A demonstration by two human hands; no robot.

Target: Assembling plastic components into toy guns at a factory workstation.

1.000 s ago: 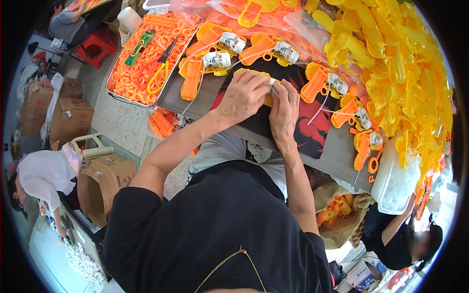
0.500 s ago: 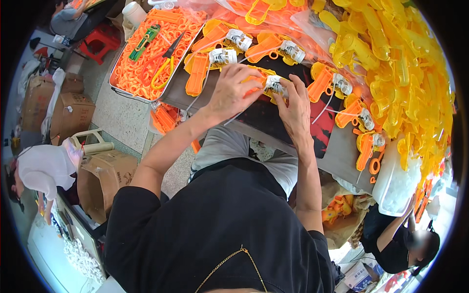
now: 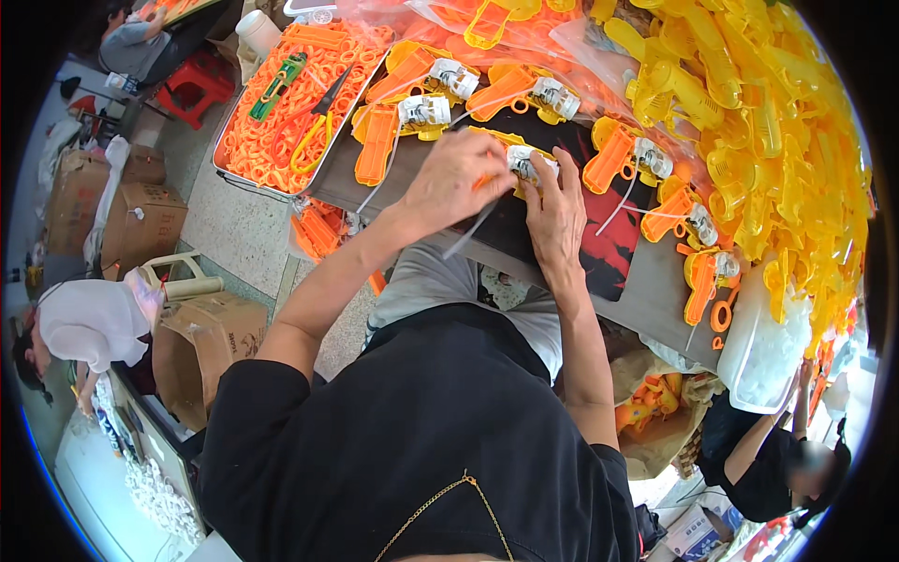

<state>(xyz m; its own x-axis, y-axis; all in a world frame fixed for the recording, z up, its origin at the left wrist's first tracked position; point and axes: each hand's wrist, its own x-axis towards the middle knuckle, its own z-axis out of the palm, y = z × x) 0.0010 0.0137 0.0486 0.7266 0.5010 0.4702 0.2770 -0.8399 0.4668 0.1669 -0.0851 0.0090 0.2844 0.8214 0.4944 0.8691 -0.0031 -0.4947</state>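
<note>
The left hand (image 3: 459,173) bends its fingers over the left part of a yellow toy-gun half-shell (image 3: 510,140), hiding the contact, so whether it grips cannot be told; a thin translucent strip (image 3: 468,232) hangs below it. The right hand (image 3: 556,214) holds the right end between thumb and fingers, beside the white drum-shaped module (image 3: 521,161) seated in the shell. This half-shell is held between the two hands above a black-and-red mat (image 3: 611,277) on the grey table (image 3: 644,304). Six similar assemblies lie around it, three toward the upper left, among them a near one with an orange grip (image 3: 375,145), and three to the right. At the left, scissors (image 3: 331,94) and a green tool (image 3: 279,86) rest on orange plastic rings (image 3: 245,150) filling a tray (image 3: 253,184). Yellow plastic shells (image 3: 740,122) are heaped at the right, above a translucent white bin (image 3: 757,361).
</note>
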